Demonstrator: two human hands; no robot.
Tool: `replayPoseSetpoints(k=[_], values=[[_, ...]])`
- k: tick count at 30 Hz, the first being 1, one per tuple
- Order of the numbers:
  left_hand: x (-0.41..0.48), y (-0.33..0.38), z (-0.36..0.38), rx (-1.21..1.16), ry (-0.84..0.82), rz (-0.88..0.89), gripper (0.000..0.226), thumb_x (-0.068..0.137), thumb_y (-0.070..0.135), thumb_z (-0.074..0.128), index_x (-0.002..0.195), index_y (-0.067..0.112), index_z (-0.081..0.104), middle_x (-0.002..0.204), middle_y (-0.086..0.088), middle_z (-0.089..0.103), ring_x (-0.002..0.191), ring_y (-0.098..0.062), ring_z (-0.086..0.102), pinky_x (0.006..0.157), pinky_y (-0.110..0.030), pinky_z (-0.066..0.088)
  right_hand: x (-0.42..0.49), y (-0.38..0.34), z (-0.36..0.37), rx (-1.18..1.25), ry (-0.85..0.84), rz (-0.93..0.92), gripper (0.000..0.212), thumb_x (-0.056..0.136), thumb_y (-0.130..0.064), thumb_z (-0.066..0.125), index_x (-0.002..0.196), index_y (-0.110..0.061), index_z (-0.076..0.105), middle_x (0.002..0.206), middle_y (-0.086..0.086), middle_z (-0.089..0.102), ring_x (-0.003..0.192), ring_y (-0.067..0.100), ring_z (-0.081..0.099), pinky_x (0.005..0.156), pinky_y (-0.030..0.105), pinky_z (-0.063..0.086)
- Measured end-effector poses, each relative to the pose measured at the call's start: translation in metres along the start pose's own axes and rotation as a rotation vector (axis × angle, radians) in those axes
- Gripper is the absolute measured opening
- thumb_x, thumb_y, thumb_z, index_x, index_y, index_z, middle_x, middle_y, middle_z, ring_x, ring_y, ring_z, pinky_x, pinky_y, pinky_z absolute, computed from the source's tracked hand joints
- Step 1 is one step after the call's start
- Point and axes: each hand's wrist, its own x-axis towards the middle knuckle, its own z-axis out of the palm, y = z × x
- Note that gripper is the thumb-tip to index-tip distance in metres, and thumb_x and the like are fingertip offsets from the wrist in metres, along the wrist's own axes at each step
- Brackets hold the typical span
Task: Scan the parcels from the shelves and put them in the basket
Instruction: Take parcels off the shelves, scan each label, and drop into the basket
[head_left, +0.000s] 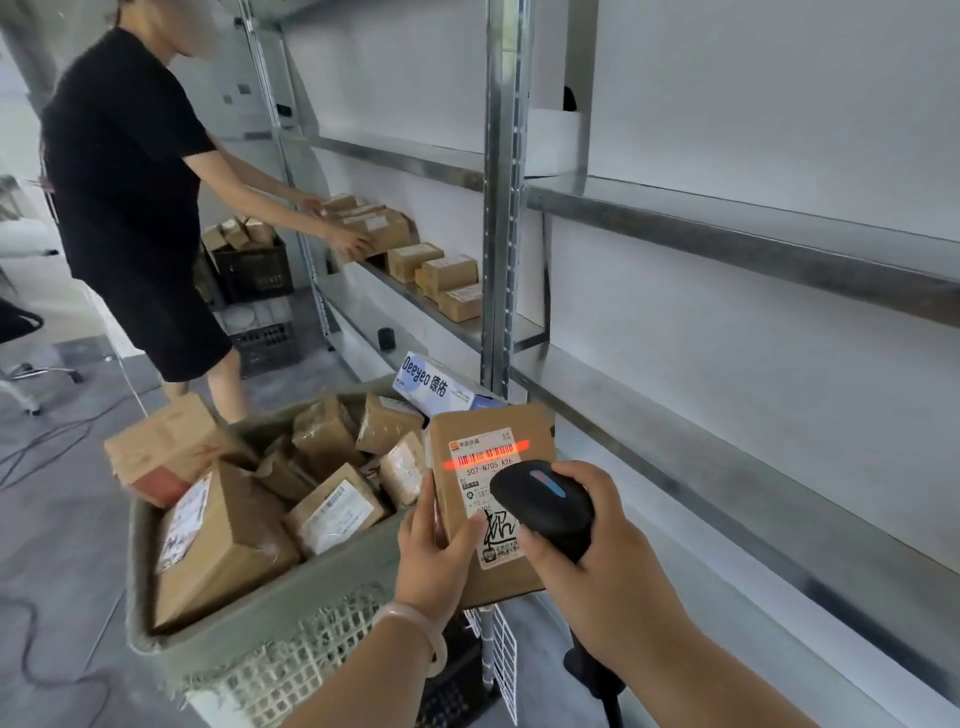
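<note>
My left hand (436, 551) grips the left edge of a brown cardboard parcel (535, 431) with a white shipping label. My right hand (597, 566) holds a black barcode scanner (545, 501) just above the label; a red scan line glows across the barcode. The grey lattice basket (270, 644) sits directly left of the parcel, filled with several brown parcels (223, 540). More parcels (447, 280) lie on the metal shelf (727, 228) further back.
A person in black clothes (124, 171) stands at the back left, reaching onto the shelf's parcels. Dark crates (254, 270) with boxes stand behind them. A white-blue carton (441, 387) lies beyond the basket. Cables (47, 441) run over the floor at left.
</note>
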Motion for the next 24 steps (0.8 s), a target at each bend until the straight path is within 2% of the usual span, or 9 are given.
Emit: replayPoseSetpoints(k=[3,5,7,9,11,13,16,20,24], values=[[0.007,0.000,-0.023,0.000,0.036,-0.007,0.099,0.058,0.063,0.075,0.147,0.055,0.032,0.143,-0.001,0.048,0.110,-0.008,0.066,0.094,-0.037,0.057,0.010,-0.008,0.021,-0.015,-0.028,-0.014,0.050,0.080,-0.045,0.069,0.115,-0.058,0.035,0.100,-0.036,0.058,0.090,-0.004,0.063,0.072,0.023,0.057],[0.013,-0.006,-0.038,-0.009,0.075,-0.030,0.096,0.056,0.070,0.079,0.140,0.064,0.033,0.141,-0.001,0.050,0.115,-0.012,0.064,0.100,-0.043,0.053,0.019,-0.010,0.033,-0.033,-0.042,-0.020,0.053,0.080,-0.046,0.068,0.120,-0.054,0.035,0.104,-0.031,0.061,0.091,0.001,0.064,0.074,0.026,0.057],[0.019,-0.011,-0.051,-0.036,0.113,-0.062,0.092,0.053,0.074,0.080,0.133,0.071,0.035,0.139,0.000,0.055,0.119,-0.014,0.062,0.103,-0.045,0.050,0.030,-0.011,0.045,-0.055,-0.055,-0.029,0.055,0.080,-0.045,0.069,0.123,-0.052,0.034,0.108,-0.026,0.061,0.095,0.003,0.064,0.077,0.024,0.056],[0.018,-0.001,-0.062,-0.090,0.153,-0.081,0.087,0.063,0.059,0.081,0.136,0.064,0.033,0.137,0.003,0.058,0.118,-0.012,0.062,0.102,-0.040,0.051,0.043,-0.009,0.058,-0.073,-0.072,-0.032,0.056,0.080,-0.045,0.070,0.123,-0.053,0.034,0.107,-0.027,0.060,0.095,0.002,0.063,0.078,0.023,0.055],[0.023,0.005,-0.074,-0.138,0.176,-0.096,0.078,0.082,0.035,0.078,0.142,0.051,0.031,0.133,0.007,0.060,0.113,-0.008,0.062,0.096,-0.031,0.051,0.059,-0.006,0.070,-0.075,-0.098,-0.016,0.056,0.081,-0.045,0.070,0.123,-0.053,0.034,0.106,-0.024,0.062,0.093,0.003,0.064,0.077,0.025,0.054],[0.030,0.007,-0.089,-0.158,0.225,-0.135,0.074,0.089,0.027,0.072,0.146,0.046,0.029,0.132,0.009,0.058,0.113,-0.008,0.061,0.092,-0.027,0.051,0.077,0.000,0.084,-0.063,-0.116,0.021,0.055,0.082,-0.045,0.069,0.124,-0.050,0.034,0.105,-0.017,0.063,0.091,0.009,0.065,0.076,0.028,0.053],[0.046,0.011,-0.112,-0.191,0.313,-0.224,0.083,0.086,0.034,0.074,0.154,0.038,0.025,0.138,0.003,0.058,0.122,-0.020,0.059,0.104,-0.040,0.048,0.108,0.009,0.109,-0.027,-0.165,0.067,0.053,0.083,-0.044,0.069,0.125,-0.047,0.036,0.106,-0.013,0.063,0.088,0.012,0.065,0.077,0.032,0.053],[0.077,0.022,-0.132,-0.216,0.427,-0.311,0.086,0.086,0.040,0.073,0.155,0.033,0.023,0.136,-0.001,0.060,0.118,-0.023,0.059,0.104,-0.040,0.047,0.153,0.015,0.145,0.081,-0.280,0.073,0.051,0.085,-0.037,0.070,0.122,-0.047,0.036,0.116,-0.014,0.055,0.093,-0.001,0.058,0.074,0.013,0.045],[0.109,0.035,-0.148,-0.190,0.485,-0.418,0.083,0.084,0.048,0.071,0.152,0.037,0.024,0.127,-0.001,0.061,0.110,-0.026,0.061,0.100,-0.049,0.049,0.201,0.012,0.167,0.092,-0.351,0.059,0.052,0.084,-0.040,0.070,0.123,-0.045,0.037,0.109,-0.018,0.056,0.092,0.005,0.060,0.079,0.022,0.047]])
